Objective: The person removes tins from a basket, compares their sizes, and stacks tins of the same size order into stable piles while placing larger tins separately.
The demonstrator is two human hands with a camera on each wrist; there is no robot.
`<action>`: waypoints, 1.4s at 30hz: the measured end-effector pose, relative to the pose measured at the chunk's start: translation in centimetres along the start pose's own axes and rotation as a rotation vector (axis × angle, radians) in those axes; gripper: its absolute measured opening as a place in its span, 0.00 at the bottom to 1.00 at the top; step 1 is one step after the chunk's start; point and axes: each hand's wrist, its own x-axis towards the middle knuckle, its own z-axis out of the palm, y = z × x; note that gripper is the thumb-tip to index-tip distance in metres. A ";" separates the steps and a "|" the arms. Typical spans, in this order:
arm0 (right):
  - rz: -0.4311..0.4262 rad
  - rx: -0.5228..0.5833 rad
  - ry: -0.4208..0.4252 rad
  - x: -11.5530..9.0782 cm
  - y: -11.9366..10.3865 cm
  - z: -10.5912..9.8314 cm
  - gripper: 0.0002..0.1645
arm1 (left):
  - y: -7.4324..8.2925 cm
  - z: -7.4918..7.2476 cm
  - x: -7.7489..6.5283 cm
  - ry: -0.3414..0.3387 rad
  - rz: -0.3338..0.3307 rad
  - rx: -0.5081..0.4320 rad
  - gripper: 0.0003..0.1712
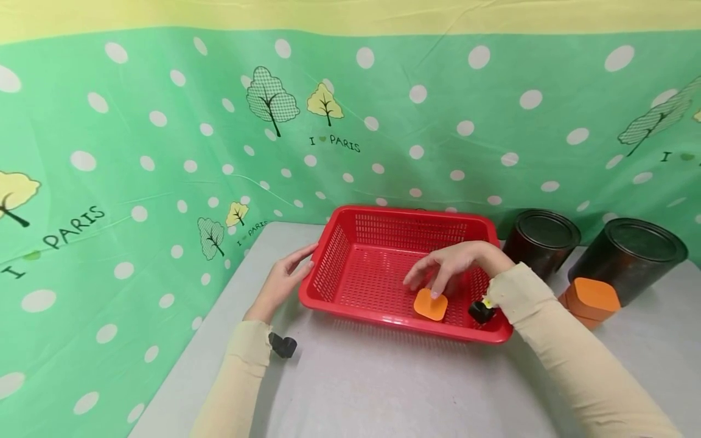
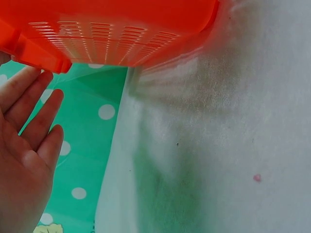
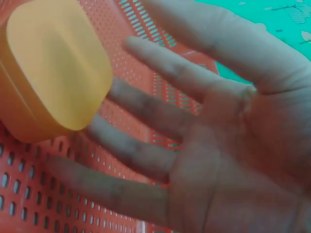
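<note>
A red plastic basket [image 1: 378,317] with slotted walls stands on the table. My left hand [image 1: 282,283] is at its left end, with straight fingers touching the rim; the left wrist view shows those fingertips [image 2: 57,97] just under the basket's edge. Inside the basket's front right part is a small orange box [image 1: 430,305] with rounded corners. Over it hovers my right hand [image 1: 457,263], its fingers spread and relaxed. In the right wrist view the orange box [image 3: 58,68] sits beyond the fingertips, and nothing is gripped in the palm.
Two black lidded cans [image 1: 546,234] stand behind and right of the basket. Another orange rounded box [image 1: 594,299] is in front of the right-hand can, beside my right sleeve. A green dotted curtain [image 1: 416,121] hangs along the table's back and left sides.
</note>
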 end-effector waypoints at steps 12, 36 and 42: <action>-0.006 -0.088 -0.063 0.5 -0.1 0.7 0.39 | 0.0 0.0 0.1 0.006 0.004 0.004 0.28; -0.083 -0.086 -0.065 1.1 0.3 0.4 0.31 | -0.2 -0.1 0.0 0.000 0.012 0.016 0.28; -0.169 -0.053 -0.001 0.9 0.1 0.3 0.32 | -0.2 0.0 0.0 0.003 0.018 -0.005 0.28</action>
